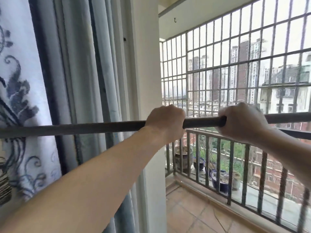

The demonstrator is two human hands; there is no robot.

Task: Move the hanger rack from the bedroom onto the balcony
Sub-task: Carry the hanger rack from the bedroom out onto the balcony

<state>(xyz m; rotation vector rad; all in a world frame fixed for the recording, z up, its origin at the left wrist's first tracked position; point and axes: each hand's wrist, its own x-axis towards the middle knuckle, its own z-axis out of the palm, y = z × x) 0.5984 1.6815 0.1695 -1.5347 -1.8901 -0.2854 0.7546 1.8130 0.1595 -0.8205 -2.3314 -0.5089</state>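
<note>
The rack's dark bar [203, 121] runs nearly level across my view from 9 o'clock to 3 o'clock, at about chest height in front of me. Only this bar shows; the rest of the rack is out of view. My left hand [165, 122] is wrapped over the bar near the middle, fingers curled round the far side, knuckles up. My right hand [242, 119] is clamped on the same bar just toward 3 o'clock, a short bare stretch of bar between my 2 fists. Both forearms reach up from the lower edge.

Behind the bar at 9 o'clock hang a patterned sheer curtain [21, 98] and a grey-blue curtain [87, 81], just beside a white door frame [146, 64]. Past the frame, from 12 to 4 o'clock, is the balcony: a tiled floor [193, 214], a metal railing [235, 157] with a window grille [235, 56] above it. Dark flower pots [218, 179] sit outside the railing at 5 o'clock. Apartment blocks [244, 64] stand far beyond.
</note>
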